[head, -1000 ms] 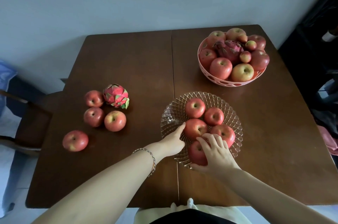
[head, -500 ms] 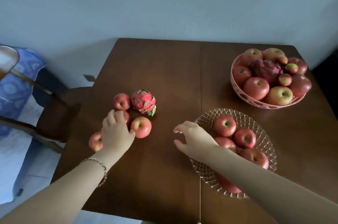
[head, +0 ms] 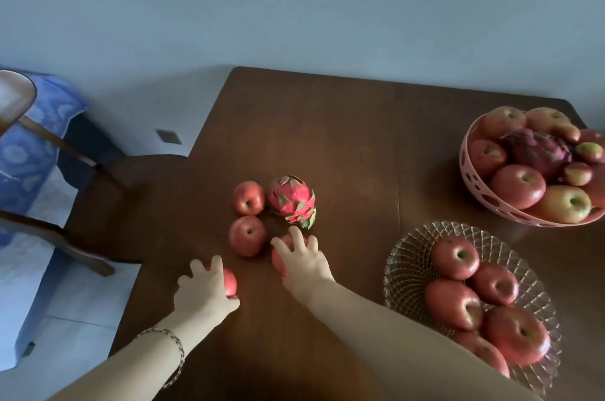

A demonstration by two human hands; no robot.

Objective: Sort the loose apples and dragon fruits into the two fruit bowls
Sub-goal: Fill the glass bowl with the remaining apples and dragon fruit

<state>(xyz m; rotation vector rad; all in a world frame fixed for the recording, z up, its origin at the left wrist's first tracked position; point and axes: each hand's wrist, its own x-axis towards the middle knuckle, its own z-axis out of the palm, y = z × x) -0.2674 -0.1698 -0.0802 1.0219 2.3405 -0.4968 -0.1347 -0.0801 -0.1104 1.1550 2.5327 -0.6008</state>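
Head view: we look down on both hands, set apart from each other in the lower middle of the frame.
Left hand [head: 204,291]: bracelet [head: 173,345] on the wrist; fingers curl over the near apple [head: 230,282], the lowest loose fruit.
Right hand [head: 302,261]: fingers spread and bent round the second apple [head: 277,261], just up and right.
Glass bowl [head: 406,256]: lower right, holding apples.
Loose fruit: middle apple [head: 247,236], far apple [head: 248,198] and dragon fruit [head: 293,199], clustered at centre.
Pink bowl [head: 474,184]: right edge, heaped with apples and a dark dragon fruit.
Surface: dark wooden table [head: 327,138] with a seam.
Room: chair [head: 108,184] and blue cloth [head: 29,152] at left; pale wall [head: 294,7] above.
Change: half a second ago our left hand lay over the cluster and our right hovered empty beside the glass bowl.
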